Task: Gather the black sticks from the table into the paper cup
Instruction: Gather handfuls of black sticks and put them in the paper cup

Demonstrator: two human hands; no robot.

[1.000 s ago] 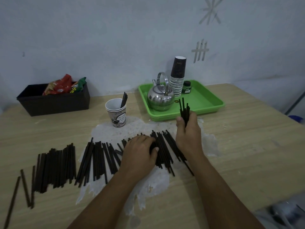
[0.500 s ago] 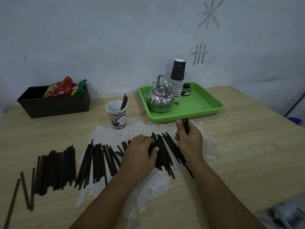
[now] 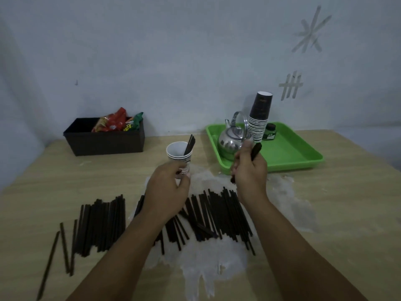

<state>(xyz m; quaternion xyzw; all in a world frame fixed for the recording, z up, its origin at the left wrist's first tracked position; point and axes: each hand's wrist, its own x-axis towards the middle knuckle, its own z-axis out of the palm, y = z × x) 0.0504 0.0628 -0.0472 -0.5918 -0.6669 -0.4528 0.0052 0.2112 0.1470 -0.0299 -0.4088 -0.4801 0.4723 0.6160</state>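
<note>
My left hand (image 3: pixel 168 187) fingers curl round the paper cup (image 3: pixel 179 158) while my right hand (image 3: pixel 249 170) fingers clamp a bundle of black sticks (image 3: pixel 255 151); I should steady the cup and lower them end-first.

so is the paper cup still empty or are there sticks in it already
Not empty, far from full. A few black sticks lean against the right rim of the paper cup, most of its white inside bare. The left hand grips it.

Sticks (image 3: pixel 208 213) lie before the cup (image 3: pixel 179 157); tray (image 3: pixel 299 153) right, box (image 3: pixel 104 142) left.
</note>
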